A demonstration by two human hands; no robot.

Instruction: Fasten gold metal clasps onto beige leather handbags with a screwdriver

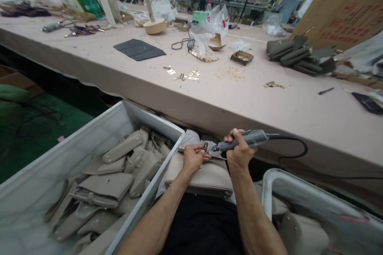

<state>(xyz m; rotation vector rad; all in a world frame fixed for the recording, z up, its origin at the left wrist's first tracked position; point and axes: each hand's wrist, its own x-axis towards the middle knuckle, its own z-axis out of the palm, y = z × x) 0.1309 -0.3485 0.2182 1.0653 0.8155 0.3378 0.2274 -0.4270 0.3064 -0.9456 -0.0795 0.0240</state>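
Observation:
A beige bag (197, 177) lies across my lap. My left hand (193, 157) is closed at its upper edge, the fingertips pinching a small metal clasp plate (205, 146). In my right hand (240, 149) is a grey electric screwdriver (253, 138), held level with its tip pointing left, close to the plate. Whether the tip touches a screw is too small to tell. A black cable runs from the tool's right end.
A white bin (152, 117) full of beige bags stands left, another bin (269, 183) right. On the table (143, 75) lie metal plates (181, 76), small scattered parts (230, 73), a small box (241, 57), dark bags (299, 53) and a black sheet (139, 49).

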